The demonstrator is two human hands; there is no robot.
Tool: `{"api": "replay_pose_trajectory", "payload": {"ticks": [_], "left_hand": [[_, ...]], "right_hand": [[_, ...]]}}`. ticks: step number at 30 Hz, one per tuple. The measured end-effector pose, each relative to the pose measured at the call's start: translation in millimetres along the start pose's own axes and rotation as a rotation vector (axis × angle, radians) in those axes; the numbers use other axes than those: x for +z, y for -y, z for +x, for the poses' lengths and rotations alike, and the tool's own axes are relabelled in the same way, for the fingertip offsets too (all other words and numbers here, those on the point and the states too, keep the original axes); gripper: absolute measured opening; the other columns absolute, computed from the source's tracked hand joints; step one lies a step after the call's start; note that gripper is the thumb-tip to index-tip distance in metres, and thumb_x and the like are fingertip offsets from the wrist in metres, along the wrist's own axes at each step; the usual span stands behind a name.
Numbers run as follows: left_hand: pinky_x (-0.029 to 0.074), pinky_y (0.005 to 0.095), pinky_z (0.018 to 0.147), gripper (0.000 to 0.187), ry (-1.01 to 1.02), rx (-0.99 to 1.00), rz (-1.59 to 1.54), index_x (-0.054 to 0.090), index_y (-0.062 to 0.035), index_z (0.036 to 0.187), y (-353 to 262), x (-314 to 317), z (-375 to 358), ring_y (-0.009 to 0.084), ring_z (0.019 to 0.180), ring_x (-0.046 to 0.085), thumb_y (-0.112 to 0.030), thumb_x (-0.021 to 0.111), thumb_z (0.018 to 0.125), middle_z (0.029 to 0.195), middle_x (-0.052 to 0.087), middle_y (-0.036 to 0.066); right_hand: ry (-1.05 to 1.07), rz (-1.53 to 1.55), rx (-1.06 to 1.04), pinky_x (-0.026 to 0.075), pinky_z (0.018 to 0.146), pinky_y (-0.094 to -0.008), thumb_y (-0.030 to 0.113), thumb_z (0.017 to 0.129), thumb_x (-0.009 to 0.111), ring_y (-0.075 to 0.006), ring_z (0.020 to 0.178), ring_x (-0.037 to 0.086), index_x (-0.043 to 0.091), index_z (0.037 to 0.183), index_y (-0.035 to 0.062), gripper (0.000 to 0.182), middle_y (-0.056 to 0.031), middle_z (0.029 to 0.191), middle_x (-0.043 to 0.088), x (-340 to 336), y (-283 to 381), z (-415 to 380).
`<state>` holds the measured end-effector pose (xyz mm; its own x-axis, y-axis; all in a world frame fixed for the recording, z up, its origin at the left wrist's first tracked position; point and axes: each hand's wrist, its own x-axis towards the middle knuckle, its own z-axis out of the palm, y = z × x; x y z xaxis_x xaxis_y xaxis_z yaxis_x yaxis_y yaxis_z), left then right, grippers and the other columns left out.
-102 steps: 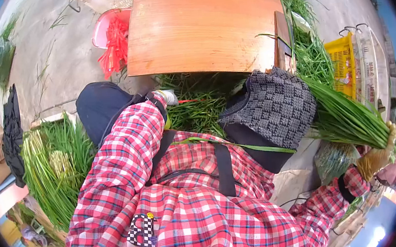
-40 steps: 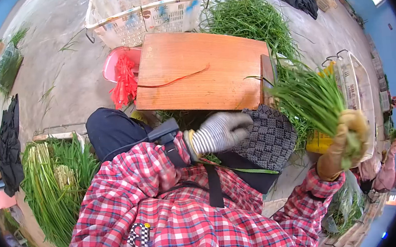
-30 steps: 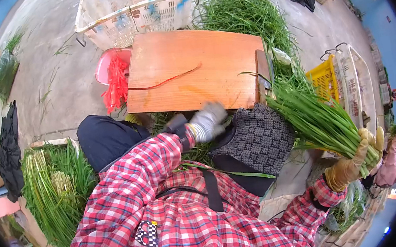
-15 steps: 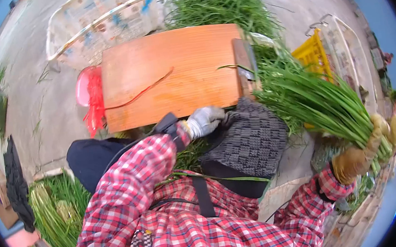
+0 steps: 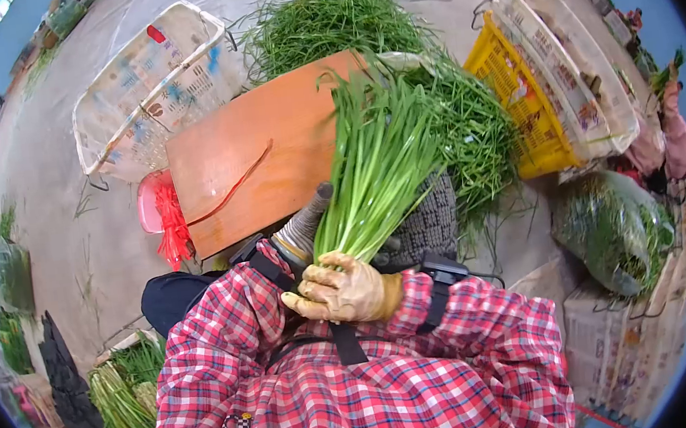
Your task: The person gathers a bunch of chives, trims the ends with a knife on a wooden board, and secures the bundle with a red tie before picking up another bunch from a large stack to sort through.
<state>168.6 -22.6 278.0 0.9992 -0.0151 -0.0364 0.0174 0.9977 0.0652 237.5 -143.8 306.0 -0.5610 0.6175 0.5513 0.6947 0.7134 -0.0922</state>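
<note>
A bunch of garlic chives (image 5: pixel 375 165) stands tilted in front of my body, its pale stem ends low and its green leaves spread over the board's right side. My right hand (image 5: pixel 347 289), in a tan glove, is closed around the stem ends. On the bunch's left side, my left hand (image 5: pixel 303 228) wears a grey-white glove. Its thumb points up along the stems, and its fingers pass behind them, mostly hidden. A reddish wooden board (image 5: pixel 245 153) lies just beyond my hands, with a red tie (image 5: pixel 244 183) across it.
Loose greens (image 5: pixel 332 27) are heaped behind the board, and another pile (image 5: pixel 472 133) lies at its right. White crates (image 5: pixel 147 97) and a yellow crate (image 5: pixel 519 103) flank them. Red strands (image 5: pixel 171 228) hang at the board's left. A plastic bag of greens (image 5: pixel 616 227) stands at the right.
My right hand has brought the chives from the far right to the middle. My left hand has moved from the dark knitted cloth to the bunch. The view has shifted.
</note>
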Motion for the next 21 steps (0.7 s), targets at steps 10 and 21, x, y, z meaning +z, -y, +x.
{"api": "replay_pose_trajectory", "payload": {"ticks": [10,21], "left_hand": [[0.052,0.0454,0.087,0.072,-0.054,-0.203,0.213,0.030,0.0022,0.137,-2,-3,-11,0.0341,0.105,0.058,-0.026,0.064,0.080,0.133,0.042,0.026],[0.057,0.0391,0.075,0.075,-0.058,0.375,0.235,0.030,0.0055,0.136,-22,13,-73,0.0312,0.091,0.063,-0.027,0.064,0.078,0.128,0.045,0.027]], "right_hand": [[-0.076,0.047,-0.110,0.040,0.093,-0.0388,0.025,0.077,0.054,-0.0207,0.097,0.055,0.056,0.105,0.0102,0.032,-0.0002,0.090,0.059,37,7,-6],[0.106,-0.133,-0.286,0.028,0.103,-0.0453,0.025,0.081,0.049,-0.0248,0.117,0.042,0.054,0.115,0.0232,0.034,-0.0033,0.119,0.051,43,9,49]]}}
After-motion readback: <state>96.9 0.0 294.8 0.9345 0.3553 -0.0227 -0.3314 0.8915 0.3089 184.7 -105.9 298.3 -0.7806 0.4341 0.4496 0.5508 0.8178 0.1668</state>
